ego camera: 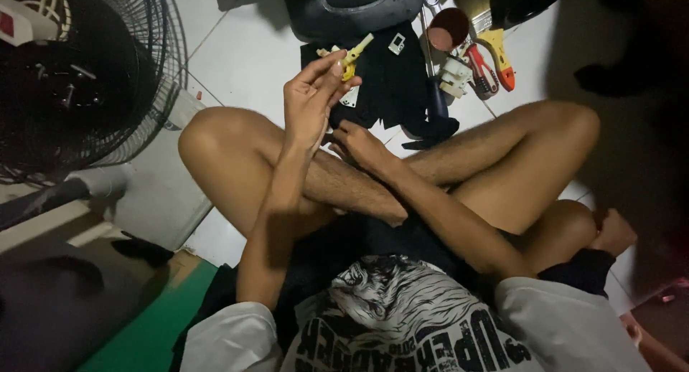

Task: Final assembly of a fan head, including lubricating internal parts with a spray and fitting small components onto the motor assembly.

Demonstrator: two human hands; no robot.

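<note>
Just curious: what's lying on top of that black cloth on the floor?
On the black cloth: a yellow tool and a small white part. The left hand covers its near edge.

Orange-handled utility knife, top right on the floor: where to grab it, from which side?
Grip the utility knife by its orange handle, at the near end. It lies among the red-handled pliers and a white plug on its left, so come from above and the right, where the tile floor is barer.

Head camera looks steeply down, close over crossed legs.
</note>
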